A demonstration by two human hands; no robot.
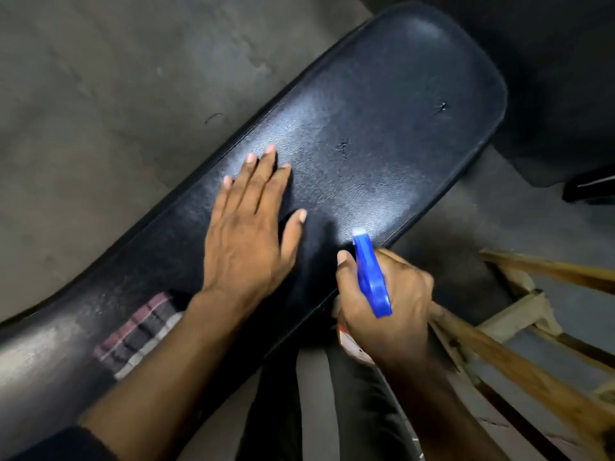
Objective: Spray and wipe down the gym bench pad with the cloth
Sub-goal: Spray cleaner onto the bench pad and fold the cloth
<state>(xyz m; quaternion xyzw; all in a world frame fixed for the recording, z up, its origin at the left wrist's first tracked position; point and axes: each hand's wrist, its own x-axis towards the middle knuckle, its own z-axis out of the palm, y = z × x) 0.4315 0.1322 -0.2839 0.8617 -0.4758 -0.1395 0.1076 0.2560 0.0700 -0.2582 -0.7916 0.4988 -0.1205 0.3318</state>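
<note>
**Spray stage, cloth waiting**

On the near left of the bench pad (382, 128): checked cloth (139, 331), lying flat, partly tucked under the left forearm, untouched by either hand. Further right: left hand (248, 227), empty, fingers spread, palm flat on the pad's middle. Right again, at the pad's near edge: right hand (387, 304), wrapped tight around a spray bottle (369, 271), blue trigger head aimed across the pad toward the far end, bottle body mostly hidden below the fist.

Risks, as judgement: spray landing on the left hand's fingers, resting just beside the nozzle's line; mist drifting past the pad onto the floor (100, 94); cloth dragged off by the forearm when reached for.

Pad itself: black textured vinyl, long, rounded end, sheen across the middle, two small punctures in the far half, scuffed grey at the near left.
</note>
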